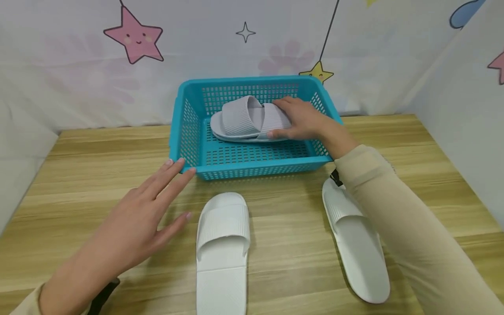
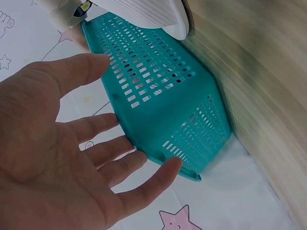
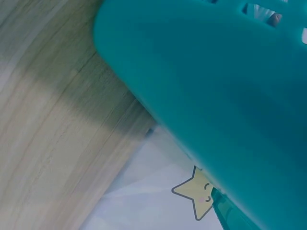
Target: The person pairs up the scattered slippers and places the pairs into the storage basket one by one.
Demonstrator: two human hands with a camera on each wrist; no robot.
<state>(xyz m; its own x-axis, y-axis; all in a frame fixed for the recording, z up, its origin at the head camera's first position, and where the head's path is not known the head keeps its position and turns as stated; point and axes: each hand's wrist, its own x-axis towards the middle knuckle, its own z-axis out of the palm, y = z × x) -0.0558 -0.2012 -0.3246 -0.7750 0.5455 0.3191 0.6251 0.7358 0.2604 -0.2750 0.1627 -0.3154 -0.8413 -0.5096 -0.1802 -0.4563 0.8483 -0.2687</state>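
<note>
A pair of grey slippers lies in the turquoise plastic basket, one ribbed strap toward the left and the other toward the right. My right hand reaches over the basket's right side and grips the right end of the pair, thumb in front and fingers behind; part of that end is hidden under it. My left hand has its fingers spread, with fingertips at the basket's front left corner. In the left wrist view, the palm and loosely extended fingers of the left hand hold nothing.
Two white slippers lie on the wood-grain table in front of the basket: a left one and a right one, partly under the right sleeve. A white cloth printed with stars hangs behind.
</note>
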